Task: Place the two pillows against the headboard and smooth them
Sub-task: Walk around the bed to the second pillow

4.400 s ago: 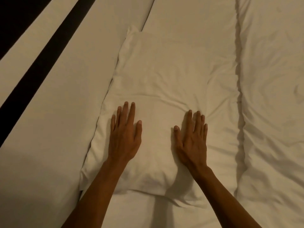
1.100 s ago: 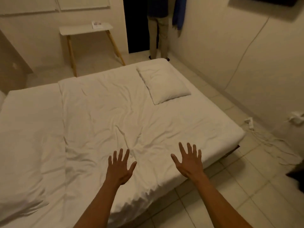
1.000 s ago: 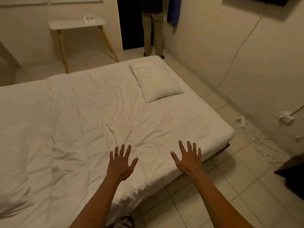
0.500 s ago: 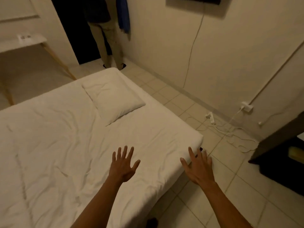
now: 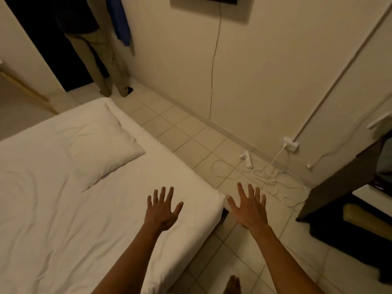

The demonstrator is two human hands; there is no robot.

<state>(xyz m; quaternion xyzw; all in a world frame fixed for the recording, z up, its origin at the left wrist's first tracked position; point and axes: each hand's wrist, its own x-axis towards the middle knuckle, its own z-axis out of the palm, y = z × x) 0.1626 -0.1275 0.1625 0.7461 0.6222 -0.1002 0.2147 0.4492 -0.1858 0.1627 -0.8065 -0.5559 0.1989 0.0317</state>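
One white pillow [image 5: 99, 143] lies flat on the bed [image 5: 53, 209], near its far right corner. No headboard and no second pillow are in view. My left hand [image 5: 162, 210] hovers over the bed's near right corner, fingers spread, holding nothing. My right hand [image 5: 249, 206] is held out over the tiled floor just past that corner, also spread and empty. Both hands are well short of the pillow.
A person [image 5: 101, 52] stands by the dark doorway beyond the bed. A white power strip [image 5: 247, 159] and loose cables [image 5: 275, 179] lie on the floor by the wall. Dark furniture [image 5: 350, 187] stands at the right. My bare foot [image 5: 232, 284] shows at the bottom.
From pressing both palms on a pillow, my view has turned to the right across the bed. My hands left the pillow and now hang open over the bed's corner and floor.
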